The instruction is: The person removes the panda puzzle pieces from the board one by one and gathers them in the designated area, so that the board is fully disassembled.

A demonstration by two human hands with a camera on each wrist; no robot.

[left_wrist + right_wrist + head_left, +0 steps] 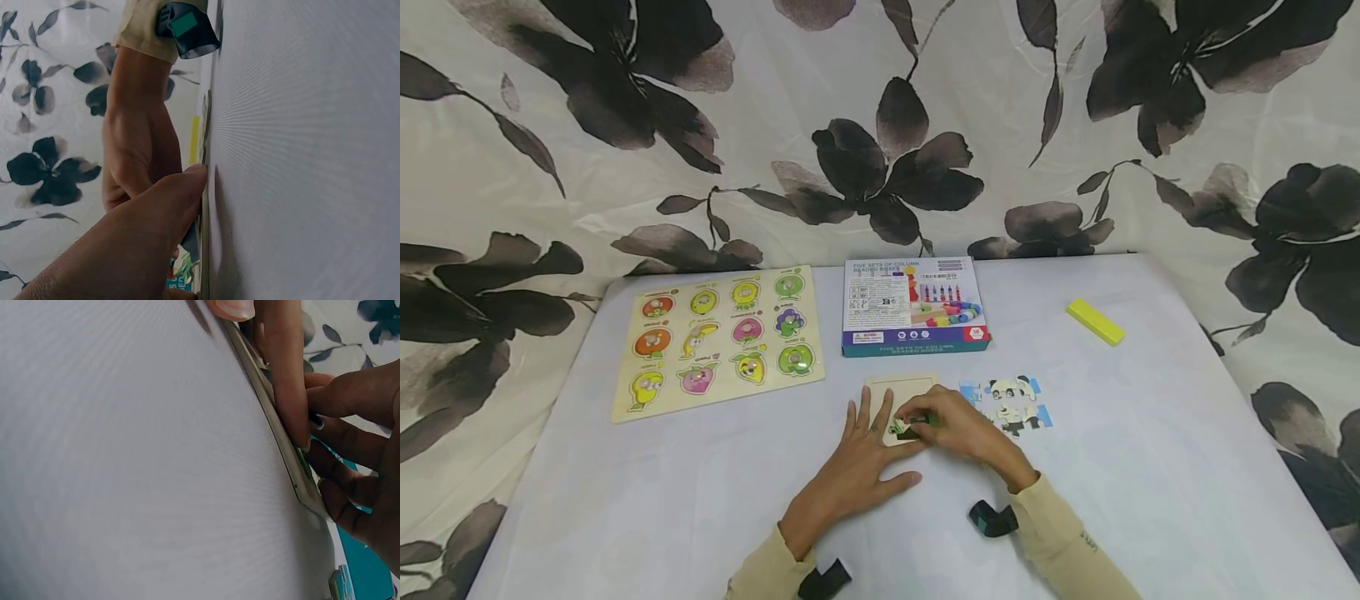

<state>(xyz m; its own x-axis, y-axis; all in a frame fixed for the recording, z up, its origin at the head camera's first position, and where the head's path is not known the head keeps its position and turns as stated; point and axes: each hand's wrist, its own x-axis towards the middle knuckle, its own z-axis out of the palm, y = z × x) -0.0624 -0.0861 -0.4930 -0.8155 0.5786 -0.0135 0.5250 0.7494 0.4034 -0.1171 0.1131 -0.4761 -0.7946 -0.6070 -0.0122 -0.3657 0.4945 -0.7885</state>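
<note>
On the bench (625,500), going from left to right, lies a fruit peg board (718,340), then the left hand (857,467) resting flat with its fingers (863,412) straight and spread on the near left part of a small wooden puzzle tray (898,392). The right hand (958,429) meets it there, fingers curled and pinching a green puzzle piece (908,429) down onto the tray. Just right lie loose panda puzzle pieces (1011,404), a toy box (913,305) sits beyond the tray, and a yellow block (1095,322) lies far right.
</note>
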